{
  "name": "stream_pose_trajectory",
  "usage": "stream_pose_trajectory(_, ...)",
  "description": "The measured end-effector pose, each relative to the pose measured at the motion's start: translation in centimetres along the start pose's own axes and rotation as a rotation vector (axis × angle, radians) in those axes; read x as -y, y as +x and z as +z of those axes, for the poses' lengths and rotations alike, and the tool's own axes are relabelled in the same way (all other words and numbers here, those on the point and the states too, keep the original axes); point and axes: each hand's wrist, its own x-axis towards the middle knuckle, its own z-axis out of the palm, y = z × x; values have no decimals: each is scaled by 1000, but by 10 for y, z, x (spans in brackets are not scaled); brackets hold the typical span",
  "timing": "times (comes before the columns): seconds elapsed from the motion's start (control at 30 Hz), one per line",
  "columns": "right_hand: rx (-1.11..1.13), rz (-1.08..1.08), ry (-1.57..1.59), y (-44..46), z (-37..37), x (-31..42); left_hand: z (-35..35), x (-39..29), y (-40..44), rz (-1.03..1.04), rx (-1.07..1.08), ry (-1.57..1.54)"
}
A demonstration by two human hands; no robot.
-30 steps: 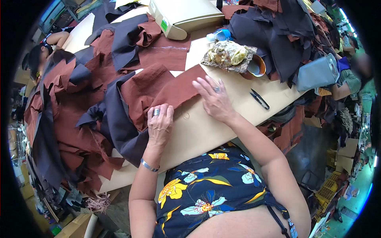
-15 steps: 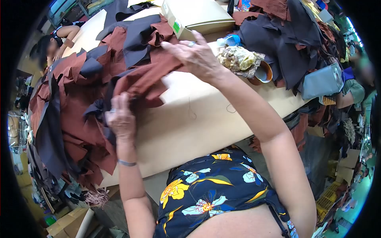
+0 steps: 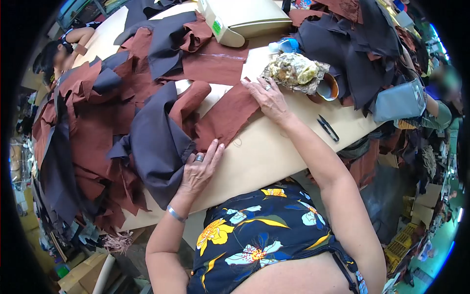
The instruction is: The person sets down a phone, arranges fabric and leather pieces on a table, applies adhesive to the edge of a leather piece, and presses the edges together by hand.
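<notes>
A reddish-brown cloth piece (image 3: 227,115) lies spread on the pale table in front of me. My left hand (image 3: 201,169) rests on its lower edge, fingers stretched out. At its upper right corner, my right hand (image 3: 270,100) lies with extended fingers touching the fabric. A dark grey cloth (image 3: 159,142) is bunched just left of my left hand and partly hides the brown cloth's left side. Black thread snips (image 3: 328,128) lie on the table to the right of my right forearm.
Brown and dark cloth is heaped at left (image 3: 88,147) and more dark cloth (image 3: 342,54) at back right. A cardboard box (image 3: 247,17), a blue-capped bottle (image 3: 286,45), a crumpled bundle (image 3: 296,71), a brown cup (image 3: 334,88) and a grey pouch (image 3: 399,100) surround the work area. Another person (image 3: 54,56) is at far left.
The brown cloth, earlier raised and stretched between my hands, now lies flat on the table. My right hand has come down and right; my left hand has moved right. The snips have come into sight.
</notes>
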Motion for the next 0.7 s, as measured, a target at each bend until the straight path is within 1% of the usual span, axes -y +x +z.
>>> stream_pose_trajectory(0.07, -7, 13, 38, -7, -15, 2, 0, -1, 2, -50, 15, -67)
stream_pose_trajectory(0.13, 1, 34, 33, -16, -39, 14, 2, 1, 2, -27, -2, -79)
stream_pose_trajectory(0.23, 0, 24, 135, -34, -70, 25, 2, 1, 1, -40, 11, -99)
stream_pose_trajectory(0.33, -129, 225, 56, -54, -107, 10, 1, -1, 2, -64, 19, -127)
stream_pose_trajectory(0.4, -318, 407, 44, -67, -122, -16, 2, -1, 3, -59, 16, -97)
stream_pose_trajectory(0.43, -326, 509, -3, -70, -129, -27, 1, -1, 4, -46, -1, -98)
stream_pose_trajectory(0.47, -248, 537, -70, -74, -135, -41, 2, -1, 4, -46, -1, -95)
stream_pose_trajectory(0.53, 19, 650, -176, -79, -142, -57, 7, -2, 3, -45, 2, -87)
stream_pose_trajectory(0.63, 306, 714, -212, -77, -142, -73, 9, -2, 2, -44, 19, -48)
stream_pose_trajectory(0.7, 424, 745, -224, -72, -139, -81, 5, -3, 3, -31, 51, -5)
